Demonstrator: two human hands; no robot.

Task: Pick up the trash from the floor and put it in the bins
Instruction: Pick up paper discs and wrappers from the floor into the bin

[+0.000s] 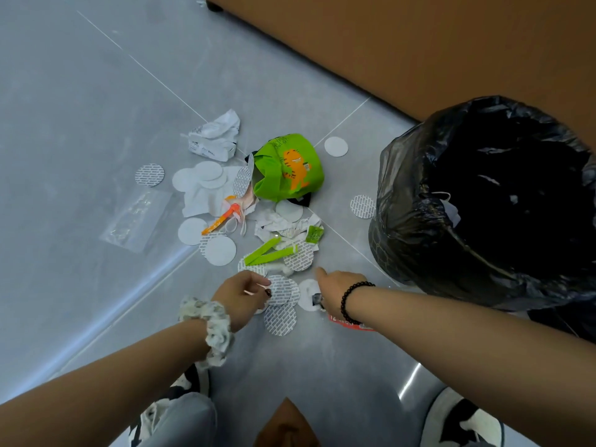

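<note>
Trash lies heaped on the grey floor: several white round paper discs, a green bag with an orange cat print, crumpled white paper, green strips and an orange tube. My left hand, with a scrunchie on its wrist, pinches the edge of a printed disc. My right hand, wearing a black bead bracelet, reaches down over a white disc and holds a small dark scrap; its fingers are partly hidden. A bin lined with a black bag stands at the right.
A brown wall or cabinet panel runs behind the bin. A clear plastic wrapper lies left of the heap. A red label pokes out under my right wrist. My shoes are at the bottom edge.
</note>
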